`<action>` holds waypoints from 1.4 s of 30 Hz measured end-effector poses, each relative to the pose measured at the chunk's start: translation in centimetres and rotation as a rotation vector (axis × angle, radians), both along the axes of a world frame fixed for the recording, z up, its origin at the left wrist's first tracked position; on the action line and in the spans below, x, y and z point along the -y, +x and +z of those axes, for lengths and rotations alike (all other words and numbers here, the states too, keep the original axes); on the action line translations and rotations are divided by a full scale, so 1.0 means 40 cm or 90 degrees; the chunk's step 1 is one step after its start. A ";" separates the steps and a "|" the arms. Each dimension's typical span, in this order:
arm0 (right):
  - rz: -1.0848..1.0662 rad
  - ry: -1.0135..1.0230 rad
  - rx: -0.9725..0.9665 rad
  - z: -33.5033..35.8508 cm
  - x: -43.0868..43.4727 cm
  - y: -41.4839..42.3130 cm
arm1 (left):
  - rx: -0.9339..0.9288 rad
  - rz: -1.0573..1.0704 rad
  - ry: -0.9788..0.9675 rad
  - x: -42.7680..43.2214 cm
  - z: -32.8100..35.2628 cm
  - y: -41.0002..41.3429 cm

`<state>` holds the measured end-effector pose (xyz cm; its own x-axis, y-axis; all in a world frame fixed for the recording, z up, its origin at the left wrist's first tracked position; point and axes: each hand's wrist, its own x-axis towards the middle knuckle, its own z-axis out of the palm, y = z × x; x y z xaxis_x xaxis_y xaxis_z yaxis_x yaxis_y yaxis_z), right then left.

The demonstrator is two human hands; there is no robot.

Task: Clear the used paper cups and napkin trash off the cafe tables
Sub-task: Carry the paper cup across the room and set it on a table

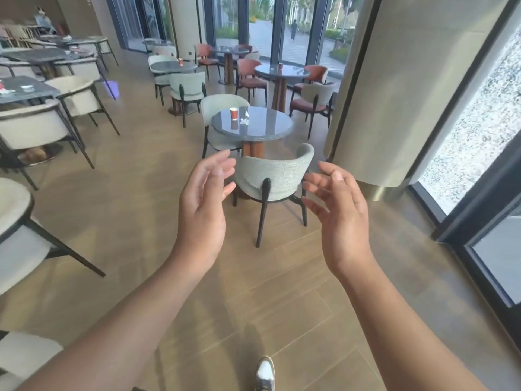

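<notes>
Both the left hand (pixel 201 210) and right hand (pixel 339 214) hang empty, fingers spread and loosely curled. At twelve o'clock, well beyond the fingertips, a red paper cup (pixel 233 113) stands on the round grey stone-topped table (pixel 262 132), a crumpled white napkin (pixel 245 119) just beside it.

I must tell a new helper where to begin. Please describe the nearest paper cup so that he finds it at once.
Find the round dark table nearest ahead, behind the pale green chair. The red paper cup stands upright on its far left part, beside a crumpled white napkin. Other red cups sit on tables farther back.
</notes>
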<state>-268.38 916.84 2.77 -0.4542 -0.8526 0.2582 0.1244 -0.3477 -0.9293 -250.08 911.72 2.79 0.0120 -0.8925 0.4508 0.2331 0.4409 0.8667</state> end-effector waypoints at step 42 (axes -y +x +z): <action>-0.015 0.086 0.042 -0.117 2.326 0.080 | 0.017 0.018 0.133 2.278 -0.115 0.081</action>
